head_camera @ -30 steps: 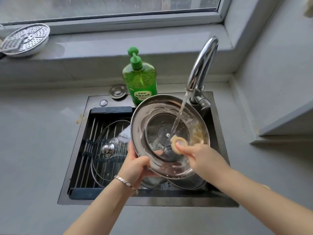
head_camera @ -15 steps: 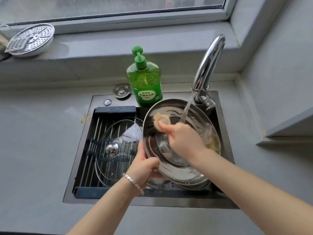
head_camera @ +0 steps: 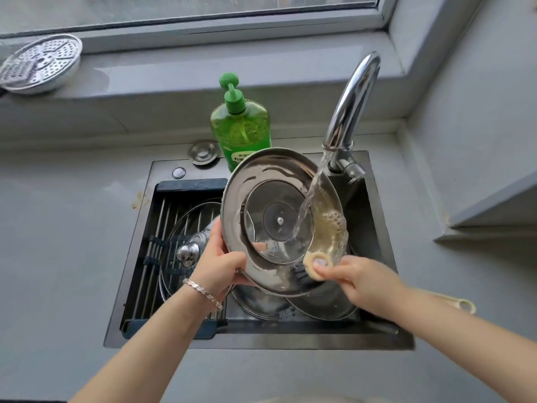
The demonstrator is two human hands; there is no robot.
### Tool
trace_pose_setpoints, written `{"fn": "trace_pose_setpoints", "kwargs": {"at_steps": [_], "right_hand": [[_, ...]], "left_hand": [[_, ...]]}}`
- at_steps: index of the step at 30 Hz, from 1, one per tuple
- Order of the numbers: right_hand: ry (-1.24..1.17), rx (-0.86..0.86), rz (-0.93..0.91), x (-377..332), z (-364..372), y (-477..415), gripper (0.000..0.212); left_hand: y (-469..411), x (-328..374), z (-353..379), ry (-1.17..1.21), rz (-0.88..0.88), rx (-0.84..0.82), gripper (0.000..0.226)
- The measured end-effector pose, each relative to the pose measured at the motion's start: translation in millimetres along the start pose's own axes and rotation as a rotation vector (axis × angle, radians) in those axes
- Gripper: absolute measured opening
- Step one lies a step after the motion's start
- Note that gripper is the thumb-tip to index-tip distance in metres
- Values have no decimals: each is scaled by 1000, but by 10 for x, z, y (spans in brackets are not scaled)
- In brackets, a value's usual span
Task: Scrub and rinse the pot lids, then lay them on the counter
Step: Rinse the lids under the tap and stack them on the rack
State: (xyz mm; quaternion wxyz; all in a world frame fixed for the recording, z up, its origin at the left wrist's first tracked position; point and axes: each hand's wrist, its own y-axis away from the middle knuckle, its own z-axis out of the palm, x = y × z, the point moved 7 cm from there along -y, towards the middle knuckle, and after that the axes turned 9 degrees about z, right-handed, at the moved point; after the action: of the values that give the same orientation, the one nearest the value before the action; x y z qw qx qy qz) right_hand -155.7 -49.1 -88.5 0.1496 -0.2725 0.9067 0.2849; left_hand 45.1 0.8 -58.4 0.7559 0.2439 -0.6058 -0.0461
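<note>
A steel-rimmed pot lid [head_camera: 261, 181] with a glass centre is tilted up over the sink, its underside facing me. My left hand [head_camera: 219, 264] grips its lower left rim. Water from the faucet [head_camera: 353, 106] runs onto its right side and foams there. My right hand [head_camera: 359, 279] pinches a pale ring-ended scrub brush [head_camera: 315, 264] against the lid's lower right edge. A glass lid with a steel knob [head_camera: 187, 253] lies on the drain rack [head_camera: 154, 257]. More lids [head_camera: 319, 308] rest in the basin below.
A green dish-soap bottle [head_camera: 241, 126] stands behind the sink [head_camera: 261, 340]. A perforated steamer plate [head_camera: 40, 64] sits on the window ledge at far left. Grey counter [head_camera: 64, 257] spreads to the left, right and front of the sink.
My right hand swept the brush from the lid's upper left down to its lower right edge. The lid is tipped further up and the water now hits its right side.
</note>
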Motion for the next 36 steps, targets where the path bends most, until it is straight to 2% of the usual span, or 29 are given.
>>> {"fn": "trace_pose_setpoints", "kwargs": {"at_steps": [4,8,10,12,14,16,18,20,22,23,26,29,32,34,36], "right_hand": [[5,26,141,189,-48,-156,41],[-183,-50,-16,-236,58,-23,39],[-141,-56,3,-184,64,-56,40],[-43,-20,94,28,69,-133,41],[-4,103,219,237,22,-167,42],[-87,236,356,409,-7,-160,42],[-271,259,499,534,82,-152,42],[-616,170,649,611,300,-165,40],[-1010,2,834,597,600,-153,43],[-1130,-96,925,554,747,-136,42],[-1204,-318,1007,385,1072,-135,41],[-1260,-428,1004,166,1189,-156,31],[-1367,-493,1021,89,1243,-170,32],[-1404,-445,980,121,1191,-197,22],[-1386,-322,950,236,1082,-213,16]], "left_hand": [[3,-1,-34,-25,14,28,72],[1,48,-56,-45,13,58,73],[16,105,-29,-103,19,40,72],[37,214,0,-214,21,29,70],[41,335,52,-329,-9,24,66],[13,418,127,-442,-83,20,58],[-42,489,210,-646,-134,11,57],[-108,562,324,-883,-171,-32,73],[-143,604,484,-1083,-194,-142,77],[-163,628,561,-1160,-200,-195,77],[-220,720,724,-1293,-218,-266,76],[-326,834,736,-1330,-224,-216,71],[-483,878,605,-1311,-162,-164,62],[-497,841,465,-1200,-214,-116,51],[-431,760,319,-967,-317,-50,31]]}}
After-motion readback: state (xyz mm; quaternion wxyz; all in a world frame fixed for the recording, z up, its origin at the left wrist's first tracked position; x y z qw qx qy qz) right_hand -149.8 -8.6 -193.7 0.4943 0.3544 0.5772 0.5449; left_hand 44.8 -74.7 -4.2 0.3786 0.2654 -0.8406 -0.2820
